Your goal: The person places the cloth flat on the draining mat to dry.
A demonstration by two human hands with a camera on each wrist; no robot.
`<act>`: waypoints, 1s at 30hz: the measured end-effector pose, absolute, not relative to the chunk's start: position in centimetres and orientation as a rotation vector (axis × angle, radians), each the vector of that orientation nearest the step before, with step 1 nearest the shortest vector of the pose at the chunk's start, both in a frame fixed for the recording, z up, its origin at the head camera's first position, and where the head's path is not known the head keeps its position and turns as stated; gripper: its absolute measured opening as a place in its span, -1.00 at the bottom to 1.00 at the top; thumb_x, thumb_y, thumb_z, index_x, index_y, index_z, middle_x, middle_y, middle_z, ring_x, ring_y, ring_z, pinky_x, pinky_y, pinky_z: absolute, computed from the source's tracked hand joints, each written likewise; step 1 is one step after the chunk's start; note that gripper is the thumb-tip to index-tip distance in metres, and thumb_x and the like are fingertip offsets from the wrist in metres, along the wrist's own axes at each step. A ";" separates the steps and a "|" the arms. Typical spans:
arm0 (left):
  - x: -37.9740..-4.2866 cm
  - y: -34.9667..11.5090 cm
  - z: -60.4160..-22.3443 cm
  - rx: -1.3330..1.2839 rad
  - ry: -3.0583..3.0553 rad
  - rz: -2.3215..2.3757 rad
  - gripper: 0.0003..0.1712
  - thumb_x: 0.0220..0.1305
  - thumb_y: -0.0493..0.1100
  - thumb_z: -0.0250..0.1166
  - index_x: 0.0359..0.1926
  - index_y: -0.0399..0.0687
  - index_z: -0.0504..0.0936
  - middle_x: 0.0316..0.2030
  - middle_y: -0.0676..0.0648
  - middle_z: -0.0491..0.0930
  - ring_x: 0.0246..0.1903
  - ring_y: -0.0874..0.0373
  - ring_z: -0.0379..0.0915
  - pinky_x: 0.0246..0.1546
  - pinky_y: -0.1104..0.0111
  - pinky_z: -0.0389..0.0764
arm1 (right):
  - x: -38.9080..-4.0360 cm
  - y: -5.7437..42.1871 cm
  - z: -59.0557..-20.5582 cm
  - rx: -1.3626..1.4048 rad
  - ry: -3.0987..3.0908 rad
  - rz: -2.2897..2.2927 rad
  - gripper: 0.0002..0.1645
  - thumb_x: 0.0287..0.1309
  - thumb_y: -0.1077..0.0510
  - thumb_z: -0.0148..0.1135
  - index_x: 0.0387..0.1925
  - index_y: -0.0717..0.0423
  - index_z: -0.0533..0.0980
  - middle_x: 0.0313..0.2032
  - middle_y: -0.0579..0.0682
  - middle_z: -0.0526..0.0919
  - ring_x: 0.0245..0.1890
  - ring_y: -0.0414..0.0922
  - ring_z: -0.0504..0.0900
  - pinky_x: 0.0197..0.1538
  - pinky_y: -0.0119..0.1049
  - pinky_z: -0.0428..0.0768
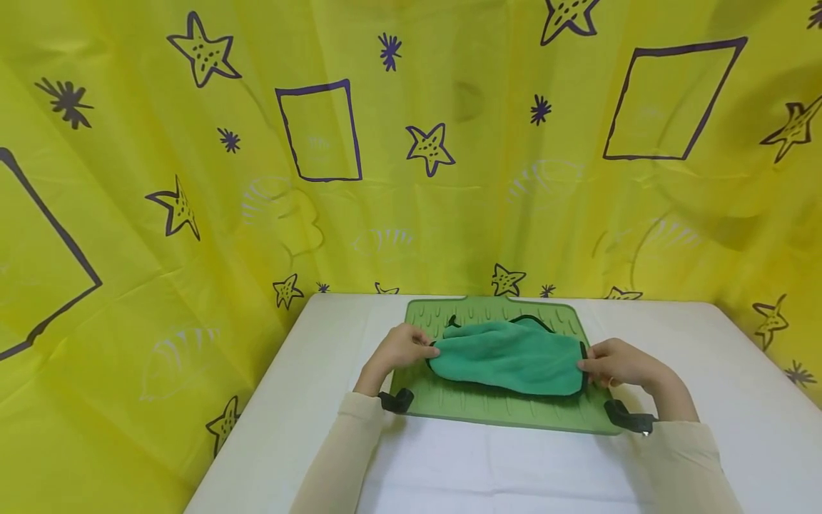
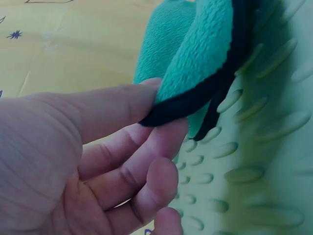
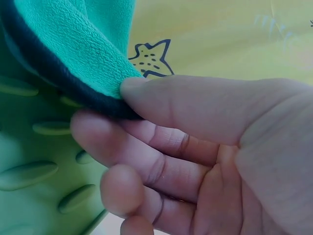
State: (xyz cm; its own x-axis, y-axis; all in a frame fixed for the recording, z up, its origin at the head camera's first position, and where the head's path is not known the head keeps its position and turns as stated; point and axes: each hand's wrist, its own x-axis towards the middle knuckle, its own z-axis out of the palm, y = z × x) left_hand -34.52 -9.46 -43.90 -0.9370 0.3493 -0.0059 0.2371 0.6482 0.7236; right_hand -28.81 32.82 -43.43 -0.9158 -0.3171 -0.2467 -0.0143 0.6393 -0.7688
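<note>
A green cloth with a dark edging is stretched between both hands above a green ridged board. Its left end is pinched between the thumb and fingers of my left hand. At the other end, my right hand pinches the edge in the same manner. In the left wrist view, the cloth's dark border passes between thumb and index finger. The right wrist view has the thumb on top of the towelling fabric, fingers underneath. Part of the cloth behind the front fold is hidden.
The board lies on a white table. A yellow curtain printed with stars and frames hangs behind the table and along its sides. Dark straps with small devices sit at both wrists.
</note>
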 end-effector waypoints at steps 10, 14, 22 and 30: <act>-34.6 -11.2 -43.1 0.546 2.583 1.082 -0.80 0.19 -0.13 0.52 -0.42 -0.11 0.69 -0.53 0.05 0.61 -0.54 0.18 0.45 -0.49 0.39 0.44 | -28.8 32.7 -43.4 -0.368 2.427 -1.173 -0.54 0.44 0.17 0.18 -0.37 0.59 0.39 -0.49 0.03 0.64 -0.56 -0.20 0.46 -0.43 -0.31 0.49; -34.6 -11.7 -42.9 0.573 2.546 1.027 -0.82 0.17 -0.15 0.53 -0.40 -0.12 0.71 -0.53 -0.05 0.69 -0.54 0.16 0.49 -0.48 0.40 0.45 | -28.8 32.5 -43.3 -0.390 2.395 -1.157 -0.55 0.43 0.18 0.19 -0.37 0.58 0.40 -0.50 0.02 0.63 -0.55 -0.19 0.47 -0.39 -0.28 0.54; -34.2 -11.8 -42.8 0.602 2.495 0.898 -0.83 0.14 -0.23 0.53 -0.46 -0.12 0.67 -0.58 0.00 0.69 -0.58 0.17 0.54 -0.48 0.40 0.50 | -28.5 31.9 -42.7 -0.454 2.370 -1.133 -0.56 0.39 0.21 0.22 -0.43 0.56 0.37 -0.52 0.03 0.63 -0.57 -0.20 0.45 -0.39 -0.32 0.53; -33.9 -11.4 -43.2 0.553 2.462 0.813 -0.76 0.23 -0.03 0.50 -0.40 -0.10 0.72 -0.53 -0.03 0.70 -0.58 0.19 0.51 -0.48 0.41 0.46 | -28.4 31.8 -43.1 -0.349 2.420 -1.070 -0.53 0.40 0.12 0.23 -0.47 0.49 0.47 -0.55 -0.01 0.63 -0.55 -0.18 0.46 -0.40 -0.31 0.51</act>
